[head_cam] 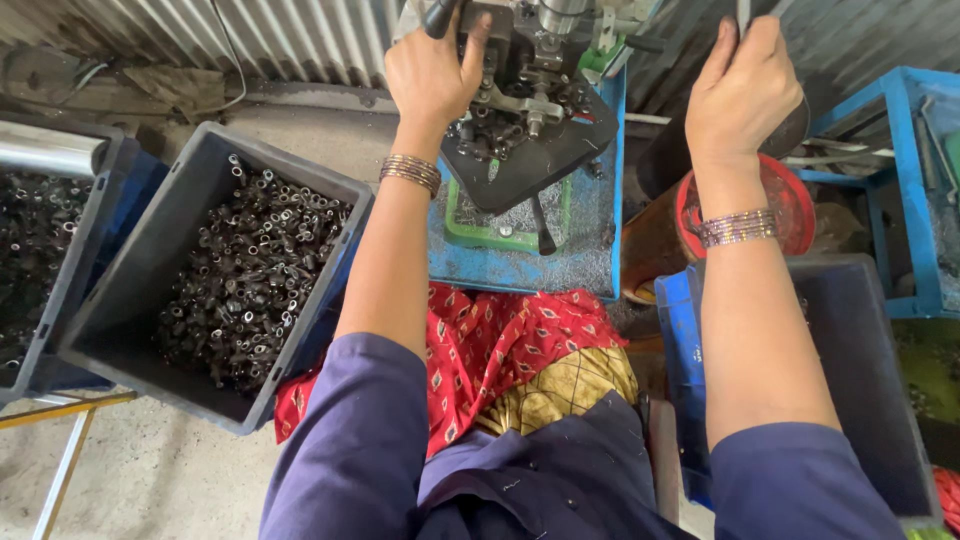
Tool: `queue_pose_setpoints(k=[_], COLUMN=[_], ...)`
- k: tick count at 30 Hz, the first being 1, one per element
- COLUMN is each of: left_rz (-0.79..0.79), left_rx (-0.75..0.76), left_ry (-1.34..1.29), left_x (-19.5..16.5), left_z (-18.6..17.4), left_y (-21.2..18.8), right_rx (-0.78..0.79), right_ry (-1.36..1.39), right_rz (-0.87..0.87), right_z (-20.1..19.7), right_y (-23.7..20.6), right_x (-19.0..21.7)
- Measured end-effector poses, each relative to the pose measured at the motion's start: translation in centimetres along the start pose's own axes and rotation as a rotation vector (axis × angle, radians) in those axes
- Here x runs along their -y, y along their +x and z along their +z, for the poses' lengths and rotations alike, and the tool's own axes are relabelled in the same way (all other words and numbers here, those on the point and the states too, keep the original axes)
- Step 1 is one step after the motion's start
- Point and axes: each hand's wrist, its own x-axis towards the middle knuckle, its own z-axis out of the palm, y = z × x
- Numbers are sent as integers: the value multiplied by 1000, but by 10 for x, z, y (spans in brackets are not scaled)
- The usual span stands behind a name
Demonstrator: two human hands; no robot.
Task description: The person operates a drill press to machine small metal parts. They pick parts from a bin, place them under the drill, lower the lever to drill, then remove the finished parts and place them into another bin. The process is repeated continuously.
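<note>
My left hand [432, 72] rests at the top centre of the frame, fingers laid on the small metal parts on the press [530, 110]; whether it pinches one I cannot tell. My right hand [742, 88], upper right, is closed around the upright lever [744, 14], well apart from the parts, so the left is nearer.

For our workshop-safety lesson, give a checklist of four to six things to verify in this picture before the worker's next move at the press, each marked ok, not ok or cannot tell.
1. Right hand gripped on the lever handle: ok.
2. Left hand out of the tooling: not ok, its fingers rest against the press head.
3. A part seated under the press head: cannot tell, small dark pieces crowd the black base plate.
4. Supply to hand: ok, the grey crate at the left holds many small metal tube parts.
5. Bangles away from moving parts: ok.
</note>
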Motion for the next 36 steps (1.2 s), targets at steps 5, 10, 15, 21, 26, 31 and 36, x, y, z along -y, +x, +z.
queue_pose_setpoints(k=[5, 10, 15, 21, 26, 31, 36], left_rz=[34, 34, 19, 4, 15, 25, 29], left_rx=[-45, -74, -76, -59, -79, -91, -92], left_ry=[24, -14, -6, 19, 13, -2, -16], left_x=[2, 2, 2, 3, 4, 2, 1], left_z=[2, 3, 3, 3, 4, 5, 6], left_y=[-1, -2, -3, -3, -2, -3, -4], right_rx=[-12, -26, -29, -29, -34, -28, -33], right_ry=[-28, -10, -9, -22, -6, -10, 6], right_rz=[-4, -12, -10, 3, -3, 1, 1], right_z=[7, 8, 11, 19, 23, 24, 23], right_y=[-1, -1, -1, -2, -2, -2, -3], right_x=[-3, -3, -2, -2, -4, -6, -6])
